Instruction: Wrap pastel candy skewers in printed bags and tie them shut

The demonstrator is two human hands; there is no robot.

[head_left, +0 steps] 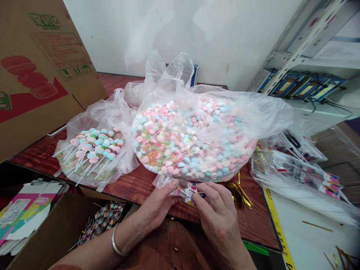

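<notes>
My left hand (157, 208) and my right hand (216, 213) meet at the near edge of the wooden table (140, 183). Both pinch a small clear printed wrapper (180, 189) with a lollipop inside; the candy itself is mostly hidden by my fingers. Just beyond my hands lies a large clear plastic bag (194, 138) full of pastel pink, blue, white and orange candies. To its left a smaller open bag (92, 153) holds lollipops on white sticks. A silver bangle is on my left wrist.
A big cardboard box (39, 67) leans at the far left. An open carton (70, 228) below the table edge holds wrapped lollipops. Gold twist ties (239, 193) lie by the big bag. Stacked printed sleeves (298, 168) lie at the right, and metal shelving (303, 60) stands behind.
</notes>
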